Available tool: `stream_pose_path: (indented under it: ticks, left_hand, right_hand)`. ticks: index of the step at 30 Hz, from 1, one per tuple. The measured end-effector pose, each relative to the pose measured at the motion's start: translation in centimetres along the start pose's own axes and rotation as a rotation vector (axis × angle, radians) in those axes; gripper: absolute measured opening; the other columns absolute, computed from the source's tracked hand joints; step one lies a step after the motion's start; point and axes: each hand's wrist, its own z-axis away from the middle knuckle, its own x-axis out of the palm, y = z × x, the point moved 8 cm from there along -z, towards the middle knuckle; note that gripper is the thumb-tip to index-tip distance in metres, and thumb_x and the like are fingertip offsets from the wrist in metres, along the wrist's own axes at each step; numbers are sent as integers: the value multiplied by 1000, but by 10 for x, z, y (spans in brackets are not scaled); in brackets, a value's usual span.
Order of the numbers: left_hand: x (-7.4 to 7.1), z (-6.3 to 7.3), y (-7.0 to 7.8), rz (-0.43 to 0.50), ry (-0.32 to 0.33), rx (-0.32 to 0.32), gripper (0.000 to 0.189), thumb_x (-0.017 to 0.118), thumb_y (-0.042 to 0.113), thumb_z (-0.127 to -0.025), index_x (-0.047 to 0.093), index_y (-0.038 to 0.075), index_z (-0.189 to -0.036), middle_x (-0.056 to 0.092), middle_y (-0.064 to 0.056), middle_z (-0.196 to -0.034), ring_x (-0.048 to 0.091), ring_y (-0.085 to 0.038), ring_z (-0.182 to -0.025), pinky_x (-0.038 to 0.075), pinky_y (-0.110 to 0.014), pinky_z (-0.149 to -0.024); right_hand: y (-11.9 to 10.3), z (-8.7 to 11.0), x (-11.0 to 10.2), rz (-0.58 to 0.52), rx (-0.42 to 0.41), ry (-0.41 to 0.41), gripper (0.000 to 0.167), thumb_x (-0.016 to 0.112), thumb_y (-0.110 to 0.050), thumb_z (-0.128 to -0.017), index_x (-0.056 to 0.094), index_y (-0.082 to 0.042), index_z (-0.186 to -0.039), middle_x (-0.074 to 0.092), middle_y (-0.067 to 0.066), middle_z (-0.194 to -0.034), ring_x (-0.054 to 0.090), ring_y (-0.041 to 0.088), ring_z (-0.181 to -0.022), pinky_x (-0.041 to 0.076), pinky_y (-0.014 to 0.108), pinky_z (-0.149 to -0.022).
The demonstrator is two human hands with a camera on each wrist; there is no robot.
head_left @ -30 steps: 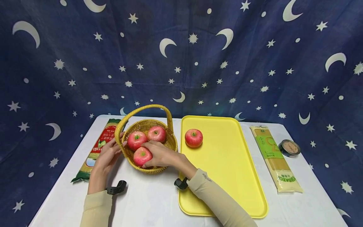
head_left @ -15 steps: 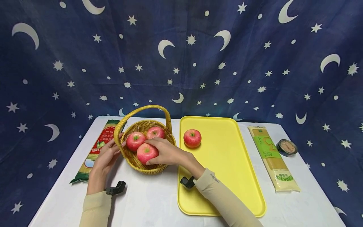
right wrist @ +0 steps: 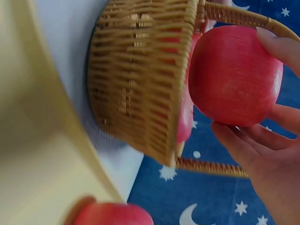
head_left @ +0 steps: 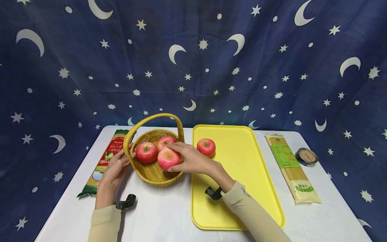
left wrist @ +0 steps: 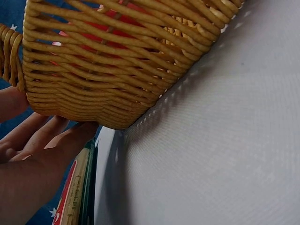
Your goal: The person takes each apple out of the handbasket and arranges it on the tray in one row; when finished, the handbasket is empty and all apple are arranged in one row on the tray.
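Observation:
A yellow wicker basket (head_left: 157, 179) with a tall handle stands left of center. Inside it lie two red apples (head_left: 146, 153). My right hand (head_left: 193, 159) grips another apple (head_left: 169, 159) between thumb and fingers, raised at rim height over the basket's right side. In the right wrist view this held apple (right wrist: 234, 77) is beside the basket's rim. My left hand (head_left: 116, 168) holds the basket's left side at the handle base, with its thumb by the rim. The left wrist view shows its fingers (left wrist: 70, 138) against the outer weave. One more apple (head_left: 206, 147) sits on the yellow tray (head_left: 235, 188).
A red-and-green pasta packet (head_left: 96, 174) lies left of the basket, partly behind the left hand. Right of the tray are a green-labelled noodle packet (head_left: 291, 168) and a small round container (head_left: 306, 156). A starry blue cloth (head_left: 199, 84) hangs behind the white table.
My right hand has lifted its apple from the basket's front and carried it right, toward the rim nearest the tray. The left hand has stayed on the basket.

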Motion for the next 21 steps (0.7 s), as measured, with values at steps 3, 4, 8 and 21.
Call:
stream_pose_path:
  ticks: [3,4,8,21]
  left_hand:
    - [0,-1,0,11,-2,3,72,57,12,-105,18,11,-165,19,-10,-172,37,-10,-143,48,-12,-97]
    - [0,-1,0,9,3,-1,72,57,13,-105,19,11,-165,19,-9,-172,37,-10,-144,47,-12,-97]
    - [0,-3,-2,-19,29,-28,72,61,17,-104,23,14,-165,22,-7,-171,39,-8,-141,47,-12,-96]
    - [-1,-1,-3,-26,27,-23,71,60,18,-105,22,13,-165,22,-4,-172,34,-12,-147,43,-17,-108]
  right_hand:
    - [4,9,-11,-7,-2,28,74,81,-36,-86,53,-12,-150,55,6,-147,53,22,-132,50,42,-107]
    - [5,12,-15,-5,-3,41,74,82,-36,-86,53,-12,-150,56,5,-146,53,21,-132,50,42,-107]
    - [12,27,-30,-6,-9,97,73,84,-35,-84,56,-12,-147,59,5,-142,54,21,-129,51,43,-106]
    - [49,79,-77,50,7,281,74,92,-30,-78,61,-10,-143,63,8,-140,60,26,-128,52,47,-105]
